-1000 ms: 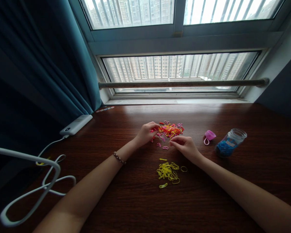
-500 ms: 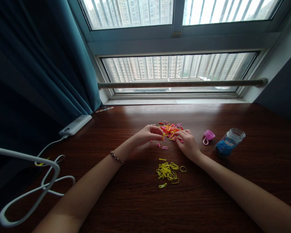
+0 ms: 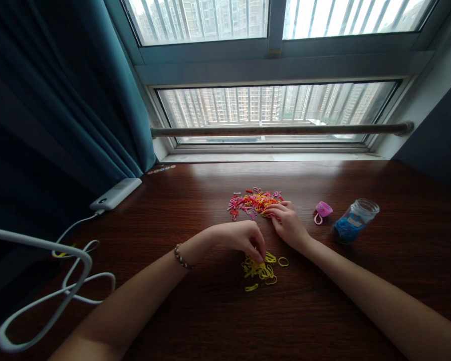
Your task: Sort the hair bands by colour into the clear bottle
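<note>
Over the pile of thin yellow rubber loops (image 3: 265,273), the left hand (image 3: 240,235), moved back from the mixed pile of red, pink and orange loops (image 3: 253,202), bends down, fingertips together; any grip is hard to tell. The right hand (image 3: 288,226) lies half open at the mixed pile. Beyond the brown wood-grain tabletop (image 3: 210,321) stands a grey-framed glass window (image 3: 225,72).

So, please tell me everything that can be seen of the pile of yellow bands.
The pile of yellow bands is a loose tangle of thin, rubbery-looking loops, some rounded, others narrow. It lies on the dark brown table, nearer the camera than the mixed-colour pile. One round loop lies apart at its right, a narrow loop apart at its near side. The left hand is over its far part, hiding some; contact is unclear.
</note>
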{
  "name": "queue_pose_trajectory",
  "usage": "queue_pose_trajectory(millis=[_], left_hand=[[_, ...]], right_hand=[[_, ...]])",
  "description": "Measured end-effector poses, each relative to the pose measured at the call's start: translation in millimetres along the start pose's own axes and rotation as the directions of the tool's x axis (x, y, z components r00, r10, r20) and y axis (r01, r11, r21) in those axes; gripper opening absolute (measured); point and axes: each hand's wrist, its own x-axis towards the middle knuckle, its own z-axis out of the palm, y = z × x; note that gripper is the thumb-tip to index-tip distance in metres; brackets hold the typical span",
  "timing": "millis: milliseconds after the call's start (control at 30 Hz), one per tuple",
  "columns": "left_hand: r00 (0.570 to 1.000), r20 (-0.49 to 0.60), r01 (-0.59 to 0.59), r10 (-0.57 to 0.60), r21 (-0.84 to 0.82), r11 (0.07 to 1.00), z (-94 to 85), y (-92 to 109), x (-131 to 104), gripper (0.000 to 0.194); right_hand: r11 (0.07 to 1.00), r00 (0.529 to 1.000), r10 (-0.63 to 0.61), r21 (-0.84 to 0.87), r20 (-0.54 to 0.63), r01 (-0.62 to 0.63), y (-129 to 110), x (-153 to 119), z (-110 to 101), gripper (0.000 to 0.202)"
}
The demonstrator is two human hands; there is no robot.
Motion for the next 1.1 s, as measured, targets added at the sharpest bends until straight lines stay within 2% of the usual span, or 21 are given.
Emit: queue_pose_trajectory(millis=[100, 167, 200, 233, 300, 333, 367, 400, 433, 500, 667, 800, 1000, 1100], left_hand=[[0.997, -0.081, 0.004, -0.001, 0.038, 0.999, -6.3, -6, -1, 0.021], [0.976, -0.218, 0.003, 0.017, 0.092, 0.996, -13.0, -14, -2, 0.022], [0.946, -0.323, 0.013, 0.031, 0.133, 0.991, -16.9, -19, -2, 0.022], [0.895, -0.443, 0.034, 0.051, 0.182, 0.983, -21.0, -26, -3, 0.021], [0.721, -0.682, 0.118, 0.124, 0.296, 0.948, -29.1, -40, -5, 0.021], [0.636, -0.751, 0.161, 0.179, 0.356, 0.921, -32.8, -48, -6, 0.019], [0.575, -0.784, 0.194, 0.236, 0.41, 0.891, -36.1, -55, -8, 0.018], [0.54, -0.792, 0.218, 0.285, 0.459, 0.861, -38.7, -62, -9, 0.016], [0.524, -0.786, 0.232, 0.328, 0.503, 0.833, -40.7, -67, -9, 0.014], [0.538, -0.748, 0.238, 0.389, 0.577, 0.781, -42.8, -75, -10, 0.012], [0.639, -0.642, 0.264, 0.425, 0.701, 0.663, -40.0, -77, -8, 0.015], [0.684, -0.605, 0.313, 0.408, 0.749, 0.584, -36.1, -75, -7, 0.02], [0.691, -0.599, 0.354, 0.404, 0.768, 0.534, -35.1, -76, -6, 0.021], [0.667, -0.608, 0.353, 0.431, 0.767, 0.535, -36.2, -77, -6, 0.017]], right_hand=[[1.0, 1.0, 0.01, -0.009, 0.005, -0.01, 1, 0, 0, 0.025], [1.0, 1.0, 0.015, -0.014, 0.019, -0.014, 1, 0, 0, 0.025], [1.0, 0.999, 0.014, -0.016, 0.03, -0.014, 1, 0, 0, 0.024], [1.0, 0.999, 0.013, -0.018, 0.04, -0.012, 1, 0, 0, 0.025], [1.0, 0.998, 0.009, -0.023, 0.057, -0.008, 1, -1, 1, 0.026], [1.0, 0.998, 0.008, -0.024, 0.061, -0.007, 1, -1, 1, 0.026], [1.0, 0.998, 0.008, -0.026, 0.06, -0.007, 1, -1, 1, 0.027], [1.0, 0.998, 0.009, -0.026, 0.055, -0.008, 2, -1, 2, 0.027], [1.0, 0.999, 0.01, -0.026, 0.044, -0.009, 2, -1, 2, 0.027], [1.0, 1.0, 0.006, -0.018, 0.014, -0.005, 2, 0, 2, 0.027], [0.999, 0.997, -0.001, 0.049, -0.075, 0.005, 1, 2, 0, 0.025], [0.993, 0.987, 0.103, 0.068, -0.121, -0.096, 1, 2, -4, 0.017], [0.934, 0.932, 0.333, 0.188, -0.141, -0.305, 1, 3, -8, 0.014], [0.912, 0.913, 0.382, 0.221, -0.142, -0.347, 0, 3, -9, 0.014]])
